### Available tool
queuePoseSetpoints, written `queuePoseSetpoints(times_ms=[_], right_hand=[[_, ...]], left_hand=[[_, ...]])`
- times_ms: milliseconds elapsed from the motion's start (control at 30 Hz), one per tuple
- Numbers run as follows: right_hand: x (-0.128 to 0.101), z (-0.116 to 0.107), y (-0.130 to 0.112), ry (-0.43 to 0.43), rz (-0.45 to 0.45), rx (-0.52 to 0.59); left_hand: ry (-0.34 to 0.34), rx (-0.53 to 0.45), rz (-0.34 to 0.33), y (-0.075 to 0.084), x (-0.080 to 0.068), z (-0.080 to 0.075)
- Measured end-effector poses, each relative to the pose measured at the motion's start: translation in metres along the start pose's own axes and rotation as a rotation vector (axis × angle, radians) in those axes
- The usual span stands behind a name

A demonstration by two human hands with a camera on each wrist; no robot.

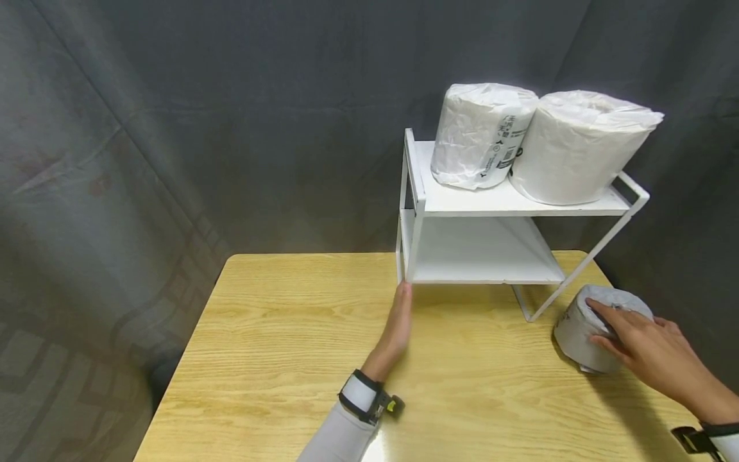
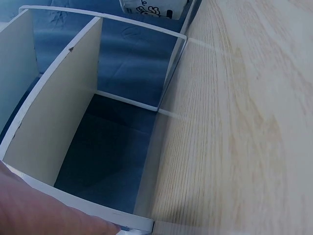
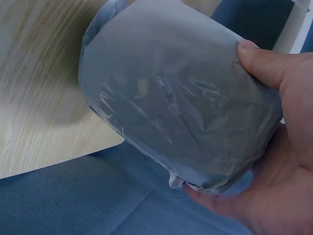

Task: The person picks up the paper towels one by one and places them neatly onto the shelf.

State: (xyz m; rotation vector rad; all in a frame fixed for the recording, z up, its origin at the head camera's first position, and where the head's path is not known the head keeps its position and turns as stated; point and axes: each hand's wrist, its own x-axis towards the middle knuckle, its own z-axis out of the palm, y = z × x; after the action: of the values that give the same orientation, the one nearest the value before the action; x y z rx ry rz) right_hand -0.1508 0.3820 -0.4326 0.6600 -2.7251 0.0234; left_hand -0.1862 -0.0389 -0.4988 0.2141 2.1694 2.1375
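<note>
So the wrapped roll (image 1: 594, 324) sits at the lower right of the head view, near the right corner of the wooden table (image 1: 277, 359), lying on its side with its long axis running roughly toward the upper left of the frame, i.e. pointing at the white rack (image 1: 519, 204); it's just beside the rack's slanted leg and below-right of the bare lower shelf (image 1: 479, 256). The right hand (image 1: 646, 350) is on it from the lower right, way nearer than the other one; the wrist view shows the roll (image 3: 181, 112) cupped in the palm with the thumb (image 3: 266, 61) curled over its upper edge, so it's properly gripped, not just touched. The left hand (image 1: 398, 324) is mid-frame, flat and straight-fingered, fingertips touching the rack's front-left foot; holding nothing. Its wrist view just looks along the rack frame (image 2: 93, 208) with the hand's edge (image 2: 44, 213) at the bottom left. Two more wrapped rolls (image 1: 485, 135) stand side by side, touching, on the top shelf in the upper right.
</note>
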Motion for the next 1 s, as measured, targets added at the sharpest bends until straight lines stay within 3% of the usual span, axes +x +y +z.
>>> queuePoseSetpoints(times_ms=[267, 1000], right_hand=[[-0.003, -0.008, -0.008, 0.026, -0.031, 0.0], [-0.01, -0.027, -0.034, 0.027, -0.015, -0.014]], left_hand=[[-0.001, 0.003, -0.025, 0.0, 0.0, 0.0], [0.007, 0.013, -0.038, 0.001, -0.002, 0.001]])
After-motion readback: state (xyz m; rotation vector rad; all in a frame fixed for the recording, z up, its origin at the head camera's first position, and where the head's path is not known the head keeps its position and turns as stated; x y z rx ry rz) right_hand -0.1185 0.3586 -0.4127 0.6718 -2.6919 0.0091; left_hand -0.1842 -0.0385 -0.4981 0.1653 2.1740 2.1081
